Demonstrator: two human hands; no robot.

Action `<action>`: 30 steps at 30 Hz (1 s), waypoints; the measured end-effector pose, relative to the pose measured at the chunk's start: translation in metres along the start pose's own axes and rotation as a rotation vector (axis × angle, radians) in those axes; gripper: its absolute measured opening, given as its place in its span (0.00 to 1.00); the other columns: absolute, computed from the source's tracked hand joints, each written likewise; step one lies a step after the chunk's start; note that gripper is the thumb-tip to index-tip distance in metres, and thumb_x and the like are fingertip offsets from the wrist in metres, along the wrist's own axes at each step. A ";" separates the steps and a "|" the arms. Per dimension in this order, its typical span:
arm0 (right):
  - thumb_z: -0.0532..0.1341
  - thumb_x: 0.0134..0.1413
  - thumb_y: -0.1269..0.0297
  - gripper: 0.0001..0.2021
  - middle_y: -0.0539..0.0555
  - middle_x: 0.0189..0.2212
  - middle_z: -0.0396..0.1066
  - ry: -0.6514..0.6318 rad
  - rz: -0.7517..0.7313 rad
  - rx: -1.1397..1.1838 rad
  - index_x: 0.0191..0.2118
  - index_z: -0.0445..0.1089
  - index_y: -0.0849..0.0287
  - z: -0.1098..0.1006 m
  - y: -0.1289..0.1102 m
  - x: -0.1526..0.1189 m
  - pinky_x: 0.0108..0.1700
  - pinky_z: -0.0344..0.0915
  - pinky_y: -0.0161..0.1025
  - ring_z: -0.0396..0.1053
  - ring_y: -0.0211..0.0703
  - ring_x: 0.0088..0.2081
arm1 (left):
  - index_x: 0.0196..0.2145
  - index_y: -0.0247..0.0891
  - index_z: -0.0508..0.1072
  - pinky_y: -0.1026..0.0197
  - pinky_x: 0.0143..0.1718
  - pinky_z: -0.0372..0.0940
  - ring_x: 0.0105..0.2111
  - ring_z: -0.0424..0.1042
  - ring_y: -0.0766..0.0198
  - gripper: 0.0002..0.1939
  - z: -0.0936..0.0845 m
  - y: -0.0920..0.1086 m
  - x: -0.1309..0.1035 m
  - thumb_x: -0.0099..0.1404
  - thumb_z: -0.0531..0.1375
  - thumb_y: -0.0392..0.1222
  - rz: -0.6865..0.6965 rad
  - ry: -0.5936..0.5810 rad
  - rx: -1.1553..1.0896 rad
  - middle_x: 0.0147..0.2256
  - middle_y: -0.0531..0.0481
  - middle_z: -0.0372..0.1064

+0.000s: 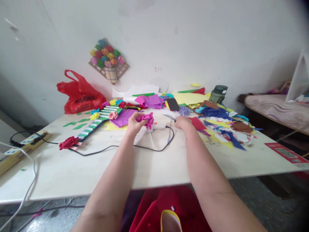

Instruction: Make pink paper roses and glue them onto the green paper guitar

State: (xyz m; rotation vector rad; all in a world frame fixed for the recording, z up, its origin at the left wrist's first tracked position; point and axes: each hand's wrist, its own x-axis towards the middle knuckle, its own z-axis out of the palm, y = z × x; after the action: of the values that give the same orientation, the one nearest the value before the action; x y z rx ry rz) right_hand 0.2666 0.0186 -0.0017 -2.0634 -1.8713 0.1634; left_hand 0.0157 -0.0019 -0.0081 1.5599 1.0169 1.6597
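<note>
In my left hand (135, 123) is a magenta crepe paper flower (148, 120), pinched between thumb and fingers. My right hand (182, 122) is closed at the handle end of a pair of scissors (169, 116), whose blades point left; the handle is mostly hidden by the fingers. Between the hands lies a white glue gun (158, 127) with a black cord trailing from it. A red paper piece (198, 123) lies just right of my right hand. Left of my left hand rest a purple paper sheet (123, 118) and a green-and-white striped piece (100, 120) with paper flowers along it.
A red plastic bag (78, 93) stands at the back left, beyond green paper leaves (79, 126). Coloured scraps (224, 124) heap up on the right near a green bottle (218, 94). A phone (173, 104) lies at the back. A power strip (26, 146) sits at the left edge.
</note>
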 end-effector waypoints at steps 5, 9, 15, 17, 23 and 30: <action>0.60 0.45 0.67 0.20 0.69 0.45 0.72 -0.117 0.104 -0.166 0.48 0.72 0.63 -0.006 -0.012 -0.007 0.42 0.67 0.47 0.71 0.57 0.46 | 0.32 0.36 0.71 0.64 0.26 0.68 0.25 0.70 0.66 0.17 -0.001 0.002 -0.001 0.43 0.68 0.41 -0.022 -0.006 -0.022 0.27 0.51 0.71; 0.59 0.44 0.72 0.17 0.70 0.42 0.73 -0.026 0.086 -0.135 0.43 0.74 0.66 -0.015 -0.015 -0.009 0.39 0.66 0.44 0.71 0.57 0.43 | 0.31 0.35 0.71 0.63 0.26 0.68 0.26 0.70 0.65 0.17 -0.003 0.002 0.000 0.42 0.69 0.41 -0.040 -0.012 -0.066 0.28 0.51 0.71; 0.55 0.52 0.57 0.15 0.53 0.22 0.71 0.096 -0.201 0.248 0.28 0.75 0.61 -0.029 -0.020 -0.012 0.28 0.56 0.35 0.65 0.39 0.25 | 0.32 0.36 0.70 0.62 0.28 0.69 0.27 0.72 0.64 0.20 -0.009 0.003 0.000 0.41 0.70 0.40 -0.102 -0.067 -0.239 0.28 0.52 0.72; 0.55 0.51 0.51 0.20 0.50 0.16 0.66 0.108 -0.292 0.352 0.24 0.74 0.62 -0.033 -0.022 -0.015 0.25 0.52 0.34 0.59 0.36 0.20 | 0.32 0.36 0.69 0.62 0.29 0.69 0.27 0.72 0.64 0.21 -0.010 0.003 0.000 0.40 0.71 0.40 -0.116 -0.068 -0.267 0.29 0.52 0.72; 0.60 0.47 0.53 0.16 0.51 0.19 0.70 0.149 -0.369 0.431 0.24 0.76 0.62 -0.038 -0.027 -0.020 0.25 0.52 0.33 0.63 0.36 0.23 | 0.33 0.36 0.69 0.62 0.29 0.68 0.26 0.72 0.65 0.21 -0.012 -0.002 0.002 0.41 0.71 0.39 -0.133 -0.053 -0.283 0.28 0.53 0.72; 0.63 0.46 0.57 0.10 0.50 0.23 0.76 0.230 -0.340 0.259 0.28 0.79 0.56 -0.043 -0.036 -0.026 0.27 0.54 0.33 0.68 0.39 0.27 | 0.32 0.35 0.69 0.62 0.28 0.68 0.27 0.72 0.64 0.21 -0.012 -0.002 0.002 0.40 0.71 0.40 -0.125 -0.042 -0.264 0.28 0.52 0.72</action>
State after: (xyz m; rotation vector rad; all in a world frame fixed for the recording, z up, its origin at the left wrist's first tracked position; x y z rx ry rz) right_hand 0.2428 -0.0119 0.0466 -1.5036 -1.9090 0.0728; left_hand 0.0038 -0.0002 -0.0089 1.3261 0.8191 1.5957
